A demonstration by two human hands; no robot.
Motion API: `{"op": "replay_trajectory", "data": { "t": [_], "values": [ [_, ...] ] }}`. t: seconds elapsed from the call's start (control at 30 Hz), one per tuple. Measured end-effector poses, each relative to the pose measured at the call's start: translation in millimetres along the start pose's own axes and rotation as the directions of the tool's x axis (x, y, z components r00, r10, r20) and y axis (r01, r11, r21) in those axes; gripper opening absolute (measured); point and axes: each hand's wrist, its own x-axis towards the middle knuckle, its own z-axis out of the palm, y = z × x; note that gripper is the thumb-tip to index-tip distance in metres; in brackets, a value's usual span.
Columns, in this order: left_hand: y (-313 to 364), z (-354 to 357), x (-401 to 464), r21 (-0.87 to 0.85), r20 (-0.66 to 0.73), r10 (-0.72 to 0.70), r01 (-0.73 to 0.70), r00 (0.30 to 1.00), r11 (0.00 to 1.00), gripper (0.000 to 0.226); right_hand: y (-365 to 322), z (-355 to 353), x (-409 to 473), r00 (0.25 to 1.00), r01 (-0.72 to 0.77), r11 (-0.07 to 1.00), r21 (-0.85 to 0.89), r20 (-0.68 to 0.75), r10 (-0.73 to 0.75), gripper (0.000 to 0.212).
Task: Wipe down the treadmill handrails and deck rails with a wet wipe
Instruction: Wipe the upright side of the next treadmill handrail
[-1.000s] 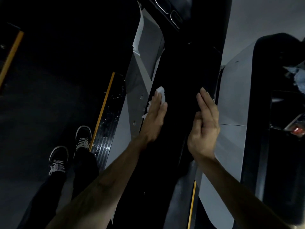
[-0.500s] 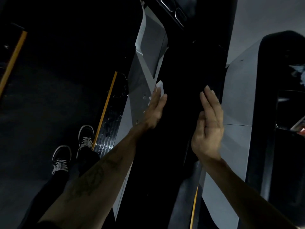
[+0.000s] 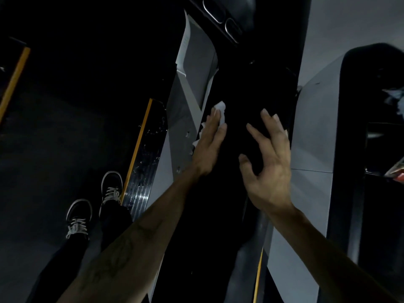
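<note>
A white wet wipe point(image 3: 221, 111) lies under my left hand point(image 3: 209, 141), which presses it flat with straight fingers against the left edge of a long black handrail point(image 3: 231, 193) of the treadmill. Only the wipe's top corner and crumpled left edge show. My right hand point(image 3: 267, 162) hovers over the same black rail a little to the right, fingers spread and loosely bent, holding nothing. The grey side panel point(image 3: 188, 110) of the treadmill runs along the rail's left side.
A ribbed deck rail point(image 3: 144, 171) with a yellow stripe lies below left, my two sneakers point(image 3: 96, 202) beside it on the dark belt. A second grey and black treadmill point(image 3: 314, 132) stands at right. Console cup holders point(image 3: 220, 16) are at the top.
My right hand has gone from flat with fingers together to fingers spread and loosely bent, and shifted left over the rail. My left hand with the wipe has stayed at about the same spot.
</note>
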Motion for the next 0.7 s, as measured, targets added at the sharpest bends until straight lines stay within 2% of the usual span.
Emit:
{"op": "replay_trajectory", "data": {
  "t": [0.1, 0.17, 0.2, 0.23, 0.3, 0.37, 0.53, 0.63, 0.7],
  "values": [
    [-3.7, -6.6, 13.6, -0.039, -0.032, -0.079, 0.077, 0.996, 0.996, 0.054, -2.7, 1.7, 1.9, 1.000, -0.030, 1.000, -0.007, -0.006, 0.030, 0.055],
    [-9.9, -10.9, 10.3, 0.052, -0.009, -0.121, 0.121, 0.993, 0.991, 0.054, -3.8, 2.3, 2.8, 0.999, -0.043, 0.999, -0.002, -0.015, 0.043, 0.052],
    [-16.8, -12.7, 6.1, 0.109, 0.012, -0.101, 0.099, 0.995, 0.989, 0.054, -4.2, 2.5, 2.9, 0.999, -0.047, 0.999, 0.006, -0.019, 0.048, 0.050],
    [-22.9, -13.5, 1.2, 0.110, 0.009, -0.122, 0.120, 0.993, 0.987, 0.055, -4.2, 2.6, 2.4, 0.998, -0.051, 0.999, 0.016, -0.023, 0.051, 0.048],
    [-21.3, -11.9, -13.5, -0.008, -0.015, -0.210, 0.210, 0.978, 0.978, 0.058, -4.2, 2.6, 1.4, 0.998, -0.051, 0.998, 0.032, -0.028, 0.052, 0.046],
    [-20.1, -5.4, -29.7, -0.064, -0.034, -0.178, 0.176, 0.983, 0.982, 0.061, -3.5, 2.7, 1.1, 0.998, -0.045, 0.998, 0.045, -0.036, 0.047, 0.045],
    [-10.9, -1.7, -21.6, 0.053, -0.013, -0.053, 0.053, 0.999, 0.997, 0.067, -1.9, 2.8, -0.5, 0.998, -0.047, 0.997, 0.055, -0.044, 0.050, 0.046],
    [-4.7, -4.0, 11.6, -0.022, -0.021, -0.093, 0.093, 0.995, 0.995, 0.058, -1.2, 3.5, 0.3, 0.998, -0.043, 0.997, 0.056, -0.050, 0.046, 0.048],
    [-7.8, -16.0, 31.0, 0.009, -0.052, -0.193, 0.194, 0.980, 0.981, 0.070, -0.7, 4.0, 0.8, 0.998, -0.048, 0.996, 0.080, -0.044, 0.052, 0.049]
  ]
}}
